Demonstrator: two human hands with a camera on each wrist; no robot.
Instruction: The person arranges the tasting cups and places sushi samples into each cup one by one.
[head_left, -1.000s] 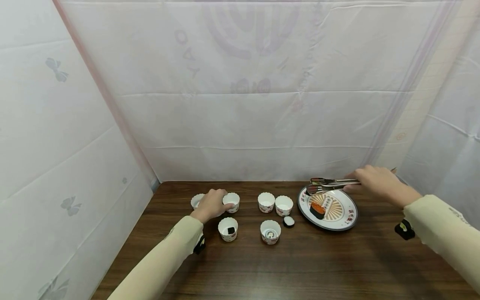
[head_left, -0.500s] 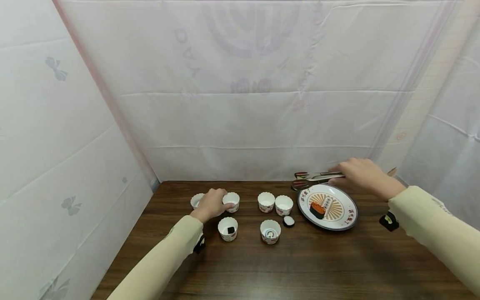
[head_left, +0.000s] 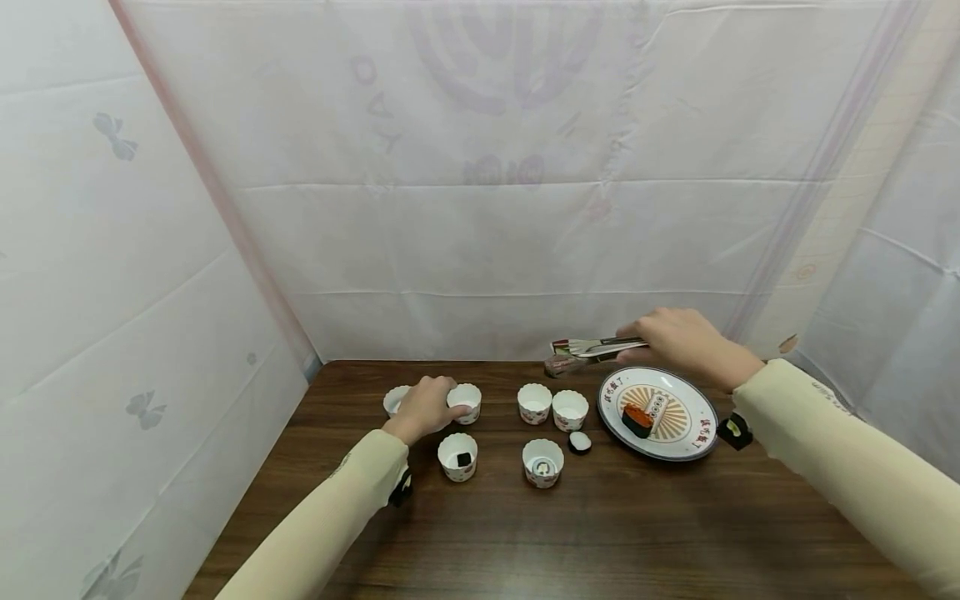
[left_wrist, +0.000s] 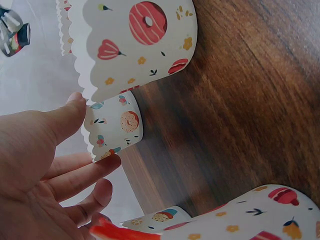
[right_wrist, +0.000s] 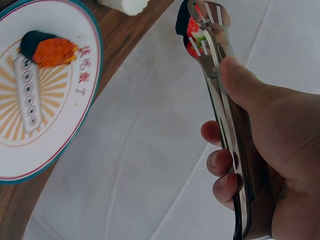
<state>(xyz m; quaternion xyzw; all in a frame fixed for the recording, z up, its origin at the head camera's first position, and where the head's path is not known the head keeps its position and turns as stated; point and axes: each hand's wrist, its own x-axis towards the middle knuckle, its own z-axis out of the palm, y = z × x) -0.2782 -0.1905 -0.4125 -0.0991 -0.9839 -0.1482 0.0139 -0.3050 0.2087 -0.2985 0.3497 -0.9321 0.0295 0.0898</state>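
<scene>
My right hand (head_left: 675,337) grips metal serving tongs (right_wrist: 227,115), raised at the back edge of the table. Between the tong tips is a sushi piece (right_wrist: 192,37) with a dark wrap and red and green filling. My left hand (head_left: 426,408) holds the rim of a white scalloped paper cup (left_wrist: 117,125) between thumb and fingers. That cup stands on the table in the back row. Another paper cup (head_left: 394,400) is partly hidden behind this hand. In the left wrist view, something red (left_wrist: 120,230) shows at the rim of the nearest lower cup.
Two paper cups (head_left: 534,404) stand to the right. Nearer are a cup (head_left: 453,450) with a black piece and a cup (head_left: 534,454) with a sushi roll. A white-topped sushi piece (head_left: 579,442) lies beside a plate (head_left: 678,383) bearing roe sushi (head_left: 637,420). A white sheet (head_left: 487,250) hangs behind.
My right hand has carried the tongs and the sushi leftward from over the plate to behind the right-hand back cups. My left hand stays at its cup.
</scene>
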